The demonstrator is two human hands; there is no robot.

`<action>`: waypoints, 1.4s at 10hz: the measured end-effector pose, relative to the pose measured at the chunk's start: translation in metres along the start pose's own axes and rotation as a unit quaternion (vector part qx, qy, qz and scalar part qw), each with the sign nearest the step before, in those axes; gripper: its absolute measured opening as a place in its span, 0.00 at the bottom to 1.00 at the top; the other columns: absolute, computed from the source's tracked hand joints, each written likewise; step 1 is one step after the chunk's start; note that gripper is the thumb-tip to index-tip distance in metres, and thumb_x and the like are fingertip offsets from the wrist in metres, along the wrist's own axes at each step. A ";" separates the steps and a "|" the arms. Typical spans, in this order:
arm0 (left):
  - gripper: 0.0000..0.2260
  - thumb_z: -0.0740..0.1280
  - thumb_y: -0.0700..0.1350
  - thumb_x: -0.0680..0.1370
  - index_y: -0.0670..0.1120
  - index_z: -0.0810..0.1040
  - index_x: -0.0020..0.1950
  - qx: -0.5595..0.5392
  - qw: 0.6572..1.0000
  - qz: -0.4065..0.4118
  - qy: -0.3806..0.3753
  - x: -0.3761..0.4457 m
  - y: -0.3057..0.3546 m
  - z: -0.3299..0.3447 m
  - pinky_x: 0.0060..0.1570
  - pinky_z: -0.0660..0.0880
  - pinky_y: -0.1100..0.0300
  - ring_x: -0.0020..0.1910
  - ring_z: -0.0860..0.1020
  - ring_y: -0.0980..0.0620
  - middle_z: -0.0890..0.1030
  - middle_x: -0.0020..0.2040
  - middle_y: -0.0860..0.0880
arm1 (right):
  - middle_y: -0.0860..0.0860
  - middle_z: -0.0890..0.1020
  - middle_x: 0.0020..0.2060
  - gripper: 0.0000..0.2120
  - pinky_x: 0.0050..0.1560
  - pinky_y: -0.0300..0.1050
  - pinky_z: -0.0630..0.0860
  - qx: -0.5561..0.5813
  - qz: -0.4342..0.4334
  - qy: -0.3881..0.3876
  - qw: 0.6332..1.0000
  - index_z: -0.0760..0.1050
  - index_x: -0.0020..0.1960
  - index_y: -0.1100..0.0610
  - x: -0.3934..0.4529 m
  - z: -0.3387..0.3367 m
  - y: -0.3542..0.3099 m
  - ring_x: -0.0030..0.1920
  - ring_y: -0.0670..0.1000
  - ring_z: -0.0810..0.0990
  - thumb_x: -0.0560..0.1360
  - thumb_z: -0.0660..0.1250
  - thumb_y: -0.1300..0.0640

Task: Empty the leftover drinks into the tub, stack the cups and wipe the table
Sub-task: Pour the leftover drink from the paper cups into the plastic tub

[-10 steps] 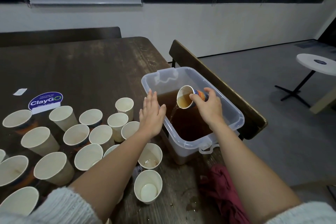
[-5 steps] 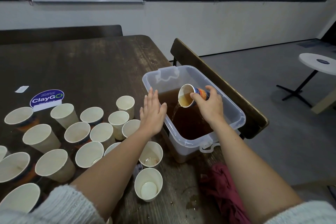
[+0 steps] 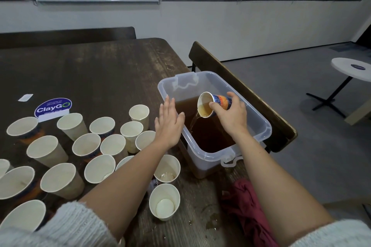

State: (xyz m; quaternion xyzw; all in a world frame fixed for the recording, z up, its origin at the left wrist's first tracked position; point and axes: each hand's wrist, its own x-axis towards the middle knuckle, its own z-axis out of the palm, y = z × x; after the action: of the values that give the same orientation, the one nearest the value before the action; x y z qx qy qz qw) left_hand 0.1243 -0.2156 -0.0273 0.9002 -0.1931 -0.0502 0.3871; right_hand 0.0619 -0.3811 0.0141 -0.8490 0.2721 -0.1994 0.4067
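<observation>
My right hand [image 3: 230,116] grips a blue-and-orange paper cup [image 3: 212,104], tipped on its side over the clear plastic tub [image 3: 263,124]. A brown stream runs from the cup's rim into the brown liquid [image 3: 208,134] that fills the tub. My left hand [image 3: 168,124] hovers flat with fingers spread beside the tub's left wall, holding nothing. Several upright paper cups [image 3: 86,146] crowd the dark wooden table [image 3: 90,70] on the left. A dark red cloth [image 3: 247,208] lies crumpled near the table's front edge, under my right forearm.
A ClayGo sign [image 3: 53,107] stands behind the cups. Two cups [image 3: 165,200] stand close to the tub, one with brown dregs. Spilled drops [image 3: 210,220] wet the table near the cloth. A wooden bench back [image 3: 241,90] runs behind the tub; a white round table [image 3: 351,68] stands far right.
The cup in my right hand has stayed tilted over the tub while the liquid keeps pouring out. My left hand holds its place beside the tub.
</observation>
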 end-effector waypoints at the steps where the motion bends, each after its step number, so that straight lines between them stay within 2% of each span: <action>1: 0.25 0.49 0.50 0.84 0.50 0.45 0.79 0.000 1.000 0.000 0.000 0.000 -0.001 0.000 0.75 0.45 0.42 0.78 0.41 0.52 0.40 0.79 0.54 | 0.55 0.65 0.70 0.35 0.64 0.48 0.69 -0.001 -0.004 0.005 1.000 0.60 0.75 0.51 0.000 0.001 0.001 0.68 0.55 0.65 0.74 0.70 0.44; 3: 0.25 0.49 0.50 0.84 0.50 0.45 0.79 0.002 1.000 0.000 -0.001 0.000 0.000 0.000 0.75 0.44 0.42 0.78 0.41 0.52 0.40 0.79 0.54 | 0.54 0.65 0.69 0.35 0.61 0.44 0.67 0.000 -0.017 0.011 1.000 0.61 0.74 0.51 0.002 0.002 0.003 0.68 0.54 0.65 0.73 0.71 0.44; 5: 0.25 0.49 0.50 0.84 0.50 0.45 0.79 0.002 1.000 -0.001 0.000 0.000 0.001 0.000 0.75 0.44 0.42 0.78 0.40 0.52 0.40 0.79 0.54 | 0.55 0.65 0.69 0.36 0.63 0.47 0.68 -0.008 -0.023 0.017 1.000 0.61 0.74 0.51 0.002 0.002 0.003 0.68 0.54 0.65 0.73 0.72 0.44; 9: 0.25 0.49 0.50 0.84 0.50 0.44 0.79 0.007 1.000 -0.001 -0.002 0.000 0.000 0.000 0.75 0.45 0.41 0.78 0.40 0.52 0.40 0.79 0.54 | 0.55 0.63 0.70 0.39 0.58 0.42 0.64 -0.031 -0.048 0.016 0.998 0.59 0.75 0.52 0.001 0.002 0.004 0.70 0.55 0.63 0.71 0.73 0.45; 11: 0.25 0.49 0.50 0.84 0.50 0.44 0.79 0.005 1.000 0.001 -0.001 0.000 -0.001 0.000 0.75 0.44 0.42 0.78 0.40 0.52 0.40 0.79 0.53 | 0.56 0.63 0.70 0.39 0.62 0.45 0.67 -0.045 -0.052 0.018 0.997 0.59 0.75 0.51 0.001 0.003 0.004 0.70 0.55 0.62 0.71 0.74 0.46; 12: 0.25 0.49 0.50 0.84 0.50 0.45 0.79 0.003 1.000 -0.001 0.000 0.000 0.000 -0.001 0.75 0.44 0.41 0.78 0.41 0.52 0.40 0.79 0.54 | 0.56 0.63 0.69 0.39 0.58 0.42 0.66 -0.047 -0.058 0.018 0.997 0.59 0.75 0.51 0.002 0.005 0.005 0.70 0.55 0.62 0.70 0.75 0.48; 14: 0.25 0.49 0.50 0.84 0.50 0.44 0.79 0.004 1.000 -0.001 -0.002 0.000 0.001 -0.001 0.75 0.44 0.42 0.78 0.40 0.52 0.40 0.79 0.54 | 0.54 0.61 0.70 0.40 0.58 0.41 0.66 -0.062 -0.077 0.014 0.995 0.58 0.75 0.51 0.001 0.006 0.006 0.70 0.54 0.61 0.69 0.75 0.49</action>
State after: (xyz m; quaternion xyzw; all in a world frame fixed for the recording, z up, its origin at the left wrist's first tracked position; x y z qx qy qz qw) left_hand 0.1243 -0.2156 -0.0263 0.9018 -0.1927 -0.0514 0.3834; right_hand 0.0642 -0.3813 0.0060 -0.8880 0.2234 -0.2250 0.3330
